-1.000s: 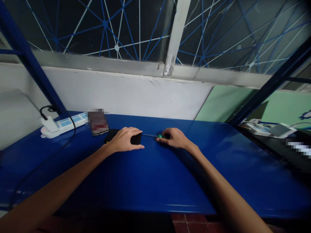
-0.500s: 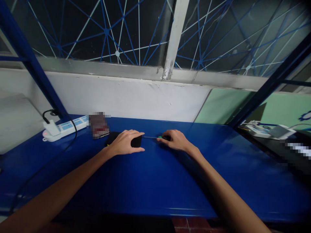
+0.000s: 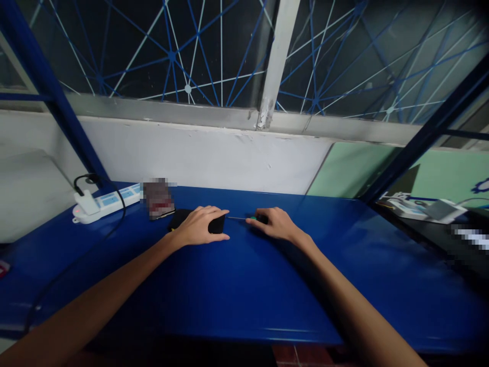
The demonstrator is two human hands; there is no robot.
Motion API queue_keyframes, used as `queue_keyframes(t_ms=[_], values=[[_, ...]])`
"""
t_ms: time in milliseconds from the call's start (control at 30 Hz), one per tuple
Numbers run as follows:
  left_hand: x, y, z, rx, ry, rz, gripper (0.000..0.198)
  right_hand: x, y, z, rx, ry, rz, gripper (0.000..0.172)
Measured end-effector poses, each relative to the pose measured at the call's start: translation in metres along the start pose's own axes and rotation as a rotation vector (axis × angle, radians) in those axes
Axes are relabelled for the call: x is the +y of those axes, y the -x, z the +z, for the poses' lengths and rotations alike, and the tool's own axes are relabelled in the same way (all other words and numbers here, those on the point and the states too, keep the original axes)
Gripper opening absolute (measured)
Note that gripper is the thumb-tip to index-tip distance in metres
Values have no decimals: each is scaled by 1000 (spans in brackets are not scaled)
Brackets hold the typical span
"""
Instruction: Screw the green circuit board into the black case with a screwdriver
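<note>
On the blue tabletop [image 3: 237,285], my left hand [image 3: 194,225] lies over a black boxy object [image 3: 217,225], thumb and fingers gripping its two sides. Its exact kind is not clear, and much of it is under the palm. A bit of yellow shows at its left end. My right hand [image 3: 280,223] is closed round the green and black handle of a screwdriver [image 3: 237,218]. The thin metal shaft points left at the black object, its tip close to that object's right end; whether they touch I cannot tell.
Behind my left hand lies a blurred-out dark item [image 3: 158,200]. A white power strip [image 3: 110,201] with a plugged-in black cable [image 3: 123,204] stands at the back left. White devices [image 3: 424,209] sit at the right. Blue frame posts rise on both sides.
The camera view has shifted slightly, and a red and white item now shows at the left edge. Both hands keep nearly the same place and grip.
</note>
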State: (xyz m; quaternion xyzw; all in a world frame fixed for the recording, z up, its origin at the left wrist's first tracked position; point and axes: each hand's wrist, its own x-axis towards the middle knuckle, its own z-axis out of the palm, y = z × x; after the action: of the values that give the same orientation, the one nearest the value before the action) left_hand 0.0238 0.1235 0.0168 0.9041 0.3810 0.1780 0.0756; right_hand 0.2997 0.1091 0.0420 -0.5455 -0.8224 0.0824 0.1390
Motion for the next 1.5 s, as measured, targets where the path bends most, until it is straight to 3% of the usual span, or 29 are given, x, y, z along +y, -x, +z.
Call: queue_keyframes(t_ms=[100, 367, 567, 933, 1033, 1167, 1500], values=[[1, 0, 0, -7, -2, -4, 81, 2, 0, -4, -21, 8, -19, 48], [0, 0, -1, -16, -10, -9, 81, 6, -2, -1, 47, 12, -7, 40], [-1, 0, 1, -9, 4, 0, 84, 8, -2, 3, 7, -73, 10, 33], [2, 0, -1, -24, -20, -17, 83, 4, 0, -3, 21, 19, -14, 42], [1, 0, -1, -16, -19, -8, 82, 4, -1, 0, 49, 11, -11, 37], [-1, 0, 2, -7, -15, 15, 82, 4, -3, 4, -9, -10, 51, 32], [0, 0, 1, 75, 22, 59, 77, 7, -2, -1, 18, -37, 74, 35]])
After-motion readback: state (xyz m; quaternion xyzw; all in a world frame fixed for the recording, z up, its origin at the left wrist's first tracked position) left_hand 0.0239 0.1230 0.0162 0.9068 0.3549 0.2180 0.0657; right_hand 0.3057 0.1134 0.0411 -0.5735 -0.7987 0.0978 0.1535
